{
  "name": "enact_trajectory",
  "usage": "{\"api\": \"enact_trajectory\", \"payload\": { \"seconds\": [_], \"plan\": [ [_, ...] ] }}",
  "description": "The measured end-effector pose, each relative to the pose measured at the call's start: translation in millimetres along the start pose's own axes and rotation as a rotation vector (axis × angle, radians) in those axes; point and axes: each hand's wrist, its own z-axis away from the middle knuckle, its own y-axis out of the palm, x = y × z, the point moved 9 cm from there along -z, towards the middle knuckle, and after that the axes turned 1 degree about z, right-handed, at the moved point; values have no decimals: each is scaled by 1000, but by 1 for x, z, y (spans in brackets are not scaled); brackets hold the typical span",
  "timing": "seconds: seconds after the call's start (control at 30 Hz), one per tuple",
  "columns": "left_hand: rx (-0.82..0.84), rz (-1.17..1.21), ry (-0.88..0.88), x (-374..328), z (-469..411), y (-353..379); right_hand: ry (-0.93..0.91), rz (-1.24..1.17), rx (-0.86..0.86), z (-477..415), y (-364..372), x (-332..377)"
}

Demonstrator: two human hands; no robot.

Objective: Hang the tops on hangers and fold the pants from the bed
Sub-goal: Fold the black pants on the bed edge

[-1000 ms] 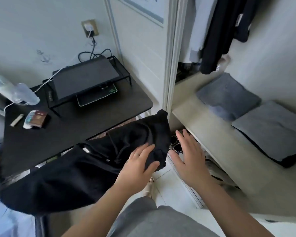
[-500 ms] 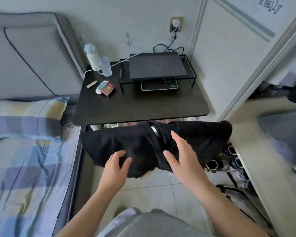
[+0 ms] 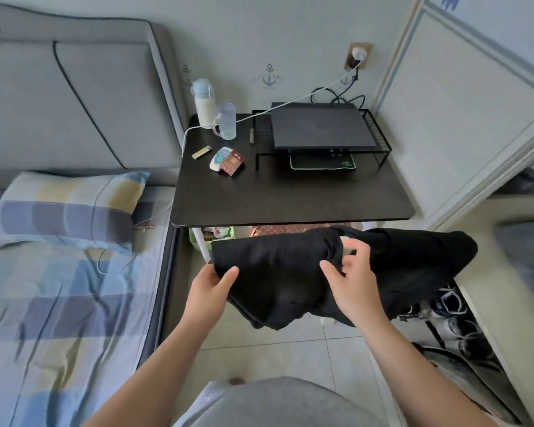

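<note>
We count one bed [image 3: 59, 318] on the left with one pillow [image 3: 65, 208], one black desk [image 3: 290, 198] on the far side, and one black garment [image 3: 278, 272] held in the air near the desk's front edge; no hanger is in view. Our left hand [image 3: 211, 288] grips its left edge, thumb on top, and our right hand [image 3: 352, 282] pinches a fold at its middle. We judge this piece neither hung nor folded yet, so work remains.

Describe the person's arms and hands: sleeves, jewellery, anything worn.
Both arms are bare: no sleeve reaches the left forearm or the right forearm. Neither wrist carries a watch or bracelet. The left hand and the right hand are ungloved, and no ring shows from this angle. At the bottom edge, a grey garment covers the person's body.
</note>
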Motion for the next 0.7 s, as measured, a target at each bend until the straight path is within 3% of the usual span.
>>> {"api": "enact_trajectory", "payload": {
  "seconds": [0.2,0.33,0.47,0.7],
  "plan": [
    [126,99,25,-26,-3,-2,34,-33,-87,0,-5,10],
    [165,247,-85,-37,-2,-8,-1,-79,-79,2,-5,31],
    [324,484,-228,-52,10,-5,89,-180,-27,3,-9,40],
    [350,606,-78,-105,35,-15,124,-338,15,10,-40,70]
  ]
}}
